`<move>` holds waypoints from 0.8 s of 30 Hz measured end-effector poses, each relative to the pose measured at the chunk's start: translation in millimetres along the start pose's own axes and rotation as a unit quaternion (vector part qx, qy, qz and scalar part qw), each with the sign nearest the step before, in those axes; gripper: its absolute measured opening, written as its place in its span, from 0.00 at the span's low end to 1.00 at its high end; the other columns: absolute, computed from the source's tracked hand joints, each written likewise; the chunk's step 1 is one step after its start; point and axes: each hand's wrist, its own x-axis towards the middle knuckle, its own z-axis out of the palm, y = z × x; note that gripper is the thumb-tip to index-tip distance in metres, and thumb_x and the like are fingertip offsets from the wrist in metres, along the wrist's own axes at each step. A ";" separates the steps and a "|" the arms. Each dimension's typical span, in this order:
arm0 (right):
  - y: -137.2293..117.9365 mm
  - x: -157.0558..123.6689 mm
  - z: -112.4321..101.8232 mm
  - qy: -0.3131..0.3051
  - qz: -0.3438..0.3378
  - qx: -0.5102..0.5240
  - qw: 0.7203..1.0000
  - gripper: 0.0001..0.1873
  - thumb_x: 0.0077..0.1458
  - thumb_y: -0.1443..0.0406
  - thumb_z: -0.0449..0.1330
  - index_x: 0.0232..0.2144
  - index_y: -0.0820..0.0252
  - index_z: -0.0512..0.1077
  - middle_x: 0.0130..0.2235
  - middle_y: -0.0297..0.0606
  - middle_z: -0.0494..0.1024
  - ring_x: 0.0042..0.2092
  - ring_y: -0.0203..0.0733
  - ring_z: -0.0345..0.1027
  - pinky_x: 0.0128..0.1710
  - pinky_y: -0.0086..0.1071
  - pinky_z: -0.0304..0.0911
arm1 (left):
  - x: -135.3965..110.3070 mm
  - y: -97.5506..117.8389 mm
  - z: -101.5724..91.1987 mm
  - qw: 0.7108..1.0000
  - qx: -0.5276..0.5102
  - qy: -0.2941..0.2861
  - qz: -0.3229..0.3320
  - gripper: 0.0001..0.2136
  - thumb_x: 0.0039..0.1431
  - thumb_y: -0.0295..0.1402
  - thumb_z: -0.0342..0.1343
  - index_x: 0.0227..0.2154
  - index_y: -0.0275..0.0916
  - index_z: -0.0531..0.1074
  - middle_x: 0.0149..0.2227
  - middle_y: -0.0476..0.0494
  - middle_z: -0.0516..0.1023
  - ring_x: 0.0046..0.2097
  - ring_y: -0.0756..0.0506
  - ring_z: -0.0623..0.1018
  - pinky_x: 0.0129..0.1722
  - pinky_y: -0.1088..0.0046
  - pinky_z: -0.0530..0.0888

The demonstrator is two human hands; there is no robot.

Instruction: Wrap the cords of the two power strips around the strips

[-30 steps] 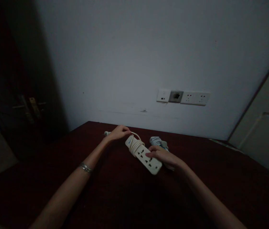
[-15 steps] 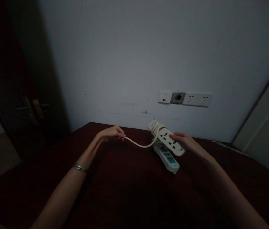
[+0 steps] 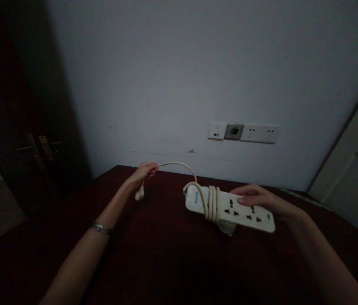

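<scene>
A white power strip point(image 3: 242, 214) with PHILIPS lettering is held over the table by my right hand point(image 3: 253, 198), thumb on its socket face. Several turns of its white cord point(image 3: 213, 203) wrap round the strip near the lettered end. From there a free length of cord arcs left to my left hand point(image 3: 147, 170), whose fingers are closed on it. The plug point(image 3: 139, 194) hangs below that hand. Beneath the strip, a second power strip point(image 3: 227, 228) lies on the table, mostly hidden.
The dark red table point(image 3: 153, 254) meets a pale wall point(image 3: 153, 84). Wall sockets point(image 3: 259, 133) and switch plates sit above its back edge. A dark door with a handle point(image 3: 47, 146) stands at left, a white door point(image 3: 353, 169) at right.
The held power strip has come nearer and turned more level, covering most of the second strip. My left hand has shifted slightly left and up; the cord now arches upward and the plug shows.
</scene>
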 end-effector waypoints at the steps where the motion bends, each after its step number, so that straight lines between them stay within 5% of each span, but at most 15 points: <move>1: 0.7 -0.2 -0.8 0.012 -0.013 0.029 0.999 0.22 0.42 0.58 0.65 0.40 0.66 0.75 0.30 0.42 0.79 0.26 0.38 0.72 0.24 0.26 0.66 | -0.9 0.0 0.3 0.999 0.038 -0.003 0.000 0.15 0.55 0.42 0.52 0.22 0.35 0.66 0.16 0.55 0.55 0.17 0.56 0.54 0.17 0.80 0.48; 5: -2.0 -0.3 0.1 0.086 -0.058 0.134 0.986 0.23 0.44 0.59 0.63 0.41 0.66 0.73 0.28 0.44 0.79 0.25 0.44 0.73 0.22 0.31 0.69 | -8.2 5.5 7.0 0.987 0.145 -0.062 0.031 0.14 0.55 0.41 0.52 0.25 0.34 0.72 0.18 0.50 0.64 0.21 0.54 0.62 0.21 0.80 0.57; 11: -15.2 -0.8 4.9 0.262 -0.097 0.240 0.930 0.19 0.49 0.63 0.56 0.43 0.66 0.70 0.28 0.44 0.79 0.24 0.47 0.74 0.19 0.34 0.70 | -15.2 19.9 19.6 0.986 0.085 -0.129 0.065 0.24 0.59 0.50 0.41 0.35 0.33 0.72 0.19 0.47 0.68 0.18 0.54 0.61 0.18 0.77 0.56; 14: -16.9 -0.9 0.5 0.323 -0.112 0.253 0.905 0.16 0.52 0.64 0.53 0.42 0.66 0.70 0.32 0.46 0.80 0.26 0.46 0.74 0.20 0.34 0.70 | -19.5 30.8 22.0 0.980 0.080 -0.163 0.080 0.26 0.54 0.54 0.45 0.34 0.33 0.72 0.18 0.49 0.66 0.18 0.53 0.62 0.18 0.77 0.57; 21: -6.9 3.4 -17.9 0.425 -0.054 0.036 0.903 0.15 0.47 0.60 0.60 0.35 0.65 0.73 0.27 0.42 0.78 0.22 0.40 0.69 0.19 0.30 0.64 | -43.2 61.5 22.8 0.963 0.102 -0.197 0.153 0.23 0.41 0.54 0.58 0.19 0.34 0.75 0.13 0.52 0.57 0.18 0.55 0.55 0.18 0.76 0.51; 24: -9.3 1.5 -12.7 0.360 -0.035 -0.067 0.930 0.18 0.48 0.56 0.60 0.37 0.65 0.74 0.26 0.40 0.77 0.22 0.39 0.68 0.19 0.29 0.61 | -53.4 72.3 28.4 0.972 0.006 -0.169 0.160 0.16 0.45 0.46 0.60 0.21 0.35 0.76 0.10 0.55 0.53 0.15 0.56 0.53 0.16 0.77 0.50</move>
